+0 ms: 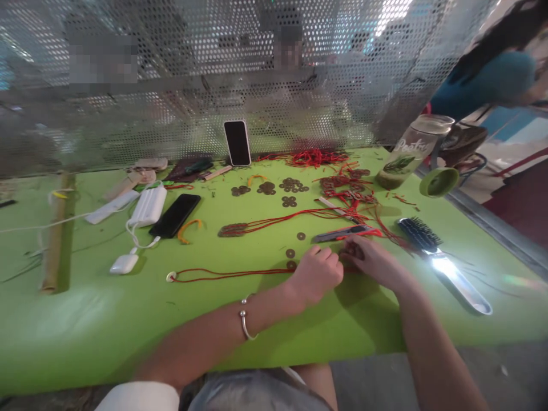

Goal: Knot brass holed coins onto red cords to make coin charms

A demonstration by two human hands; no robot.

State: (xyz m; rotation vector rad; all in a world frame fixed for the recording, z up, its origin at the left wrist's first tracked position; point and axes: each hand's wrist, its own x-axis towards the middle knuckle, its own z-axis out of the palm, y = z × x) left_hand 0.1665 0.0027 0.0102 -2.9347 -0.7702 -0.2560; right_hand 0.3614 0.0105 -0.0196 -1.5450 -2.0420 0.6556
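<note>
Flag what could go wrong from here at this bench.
1. The gray-and-orange cutter lies right by the right hand; a shift could knock it or, if its blade is out (I can't tell), nick the skin.
2. Loose, holed coin-like discs lie beside the left hand; its wrist could sweep them out of place.
3. The glass bottle stands with its green lid off its mouth, so a bump might spill what's inside.

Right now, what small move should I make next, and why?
Perhaps ease the red cord snug before reaching for the loose holed disc: the cord runs from the white ring to your left hand, your right hand is close beside it, and the disc lies just beyond your hands.
</note>
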